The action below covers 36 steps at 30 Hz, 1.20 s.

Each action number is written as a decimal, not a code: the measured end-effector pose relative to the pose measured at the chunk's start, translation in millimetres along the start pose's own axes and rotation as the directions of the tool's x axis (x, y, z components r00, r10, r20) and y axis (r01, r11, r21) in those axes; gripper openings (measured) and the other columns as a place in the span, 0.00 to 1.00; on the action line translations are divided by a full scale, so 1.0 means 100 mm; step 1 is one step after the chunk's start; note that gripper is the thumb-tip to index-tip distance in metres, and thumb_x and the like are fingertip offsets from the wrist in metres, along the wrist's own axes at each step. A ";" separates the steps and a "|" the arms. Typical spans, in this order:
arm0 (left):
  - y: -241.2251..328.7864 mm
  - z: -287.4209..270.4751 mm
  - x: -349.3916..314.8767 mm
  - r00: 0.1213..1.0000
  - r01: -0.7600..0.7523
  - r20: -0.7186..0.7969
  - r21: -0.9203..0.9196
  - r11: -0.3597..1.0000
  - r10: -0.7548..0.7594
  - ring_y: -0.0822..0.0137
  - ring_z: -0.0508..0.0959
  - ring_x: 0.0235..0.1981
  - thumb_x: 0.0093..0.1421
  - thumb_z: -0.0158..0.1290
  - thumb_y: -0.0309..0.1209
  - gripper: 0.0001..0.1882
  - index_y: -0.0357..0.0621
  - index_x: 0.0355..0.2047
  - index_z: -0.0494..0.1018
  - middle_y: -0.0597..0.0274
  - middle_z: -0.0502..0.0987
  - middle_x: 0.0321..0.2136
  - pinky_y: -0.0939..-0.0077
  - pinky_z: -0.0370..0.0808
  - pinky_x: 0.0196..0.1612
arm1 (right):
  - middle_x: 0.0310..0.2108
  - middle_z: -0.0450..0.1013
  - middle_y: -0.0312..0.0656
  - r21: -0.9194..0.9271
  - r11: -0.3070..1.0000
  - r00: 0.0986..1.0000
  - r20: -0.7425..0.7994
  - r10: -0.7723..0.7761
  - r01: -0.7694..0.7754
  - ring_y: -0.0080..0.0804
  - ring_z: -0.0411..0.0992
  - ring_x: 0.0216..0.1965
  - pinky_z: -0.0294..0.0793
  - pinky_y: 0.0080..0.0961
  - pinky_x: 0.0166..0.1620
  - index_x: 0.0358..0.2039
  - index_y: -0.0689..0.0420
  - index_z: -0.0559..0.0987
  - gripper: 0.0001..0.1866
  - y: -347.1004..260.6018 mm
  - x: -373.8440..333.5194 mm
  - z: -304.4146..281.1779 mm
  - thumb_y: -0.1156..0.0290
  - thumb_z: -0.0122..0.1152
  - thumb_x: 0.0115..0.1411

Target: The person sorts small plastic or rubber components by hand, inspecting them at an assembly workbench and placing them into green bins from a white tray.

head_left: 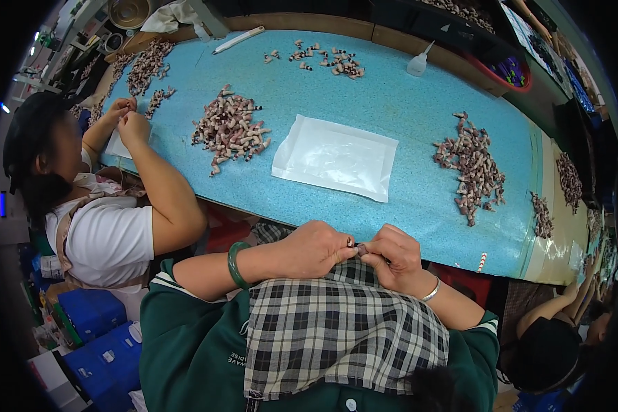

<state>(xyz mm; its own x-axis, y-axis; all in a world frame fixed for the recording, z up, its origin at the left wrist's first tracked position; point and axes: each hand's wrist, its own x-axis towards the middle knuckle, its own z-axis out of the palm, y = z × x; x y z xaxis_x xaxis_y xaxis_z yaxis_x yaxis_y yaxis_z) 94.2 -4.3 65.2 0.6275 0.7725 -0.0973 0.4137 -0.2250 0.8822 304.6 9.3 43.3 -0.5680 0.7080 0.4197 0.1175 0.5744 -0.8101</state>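
Note:
My left hand [314, 248], with a green bangle at its wrist, and my right hand [395, 253], with a silver bracelet, meet in front of my body at the table's near edge. The fingertips of both pinch one small dark-and-pale piece [361, 248], mostly covered by the fingers. Just beyond them on the blue table [309, 96] lies a flat white plastic-looking packet [336, 159]. Heaps of small cream-and-purple moulded pieces with dark ends flank it: a left pile [231, 130] and a right pile [470, 168]. Their exact kind is too small to tell.
Farther off lie a loose cluster of pieces [333, 58], a white pen-like tool [239, 40] and a squeeze bottle [417, 64]. A co-worker [103, 226] handles small pieces at left; another person [546, 353] sits at right. A striped stick [482, 262] lies near the front edge.

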 end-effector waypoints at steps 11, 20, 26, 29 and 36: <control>-0.07 0.01 0.04 1.000 -0.016 0.020 -0.006 1.000 0.016 0.49 0.70 0.18 0.62 0.46 0.35 0.15 0.40 0.21 0.68 0.50 0.68 0.14 0.59 0.65 0.23 | 0.19 0.66 0.40 -0.028 0.998 0.998 0.006 0.062 -0.062 0.34 0.66 0.21 0.65 0.27 0.24 0.26 0.61 0.76 0.06 0.00 0.01 -0.01 0.80 0.64 0.46; -0.14 -0.25 0.13 0.977 0.117 -0.137 -0.277 0.954 -0.160 0.64 0.73 0.17 0.63 0.44 0.33 0.14 0.37 0.23 0.69 0.58 0.71 0.15 0.73 0.69 0.22 | 0.25 0.70 0.40 -0.075 0.988 0.991 -0.011 0.132 -0.133 0.37 0.70 0.26 0.71 0.29 0.28 0.29 0.59 0.77 0.07 0.07 0.41 -0.27 0.77 0.64 0.48; -0.72 -0.96 -0.05 0.627 -0.255 -0.649 -0.693 0.675 -0.430 0.75 0.68 0.16 0.66 0.43 0.37 0.14 0.41 0.28 0.69 0.68 0.66 0.14 0.83 0.65 0.20 | 0.32 0.71 0.36 -0.734 0.665 0.981 -0.192 -0.010 -0.137 0.36 0.71 0.30 0.73 0.28 0.31 0.29 0.55 0.77 0.10 0.62 0.43 -0.98 0.78 0.64 0.42; -0.89 -1.27 -0.18 0.502 -0.453 -0.710 -0.703 0.549 -0.494 0.75 0.67 0.17 0.66 0.43 0.37 0.12 0.41 0.33 0.69 0.70 0.65 0.16 0.83 0.65 0.20 | 0.30 0.71 0.35 -0.861 0.463 0.977 -0.203 0.071 -0.212 0.35 0.70 0.32 0.72 0.28 0.31 0.29 0.55 0.78 0.13 0.67 0.44 -1.09 0.78 0.66 0.40; -0.87 -1.43 0.13 0.484 -0.414 -0.668 -0.744 0.524 -0.566 0.77 0.69 0.20 0.64 0.44 0.31 0.12 0.37 0.44 0.70 0.70 0.68 0.21 0.83 0.67 0.21 | 0.29 0.69 0.36 -0.903 0.378 0.979 -0.178 0.101 -0.203 0.36 0.67 0.34 0.70 0.29 0.32 0.24 0.56 0.75 0.07 0.63 0.45 -1.05 0.76 0.62 0.43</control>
<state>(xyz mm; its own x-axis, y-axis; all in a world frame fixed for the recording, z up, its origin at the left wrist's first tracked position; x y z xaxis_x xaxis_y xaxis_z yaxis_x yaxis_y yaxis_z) -28.2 110.5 53.6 -0.3711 0.8974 -0.2387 -0.5342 0.0039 0.8453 371.7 120.5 53.7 -0.3993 0.8242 0.4016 0.8956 0.4443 -0.0213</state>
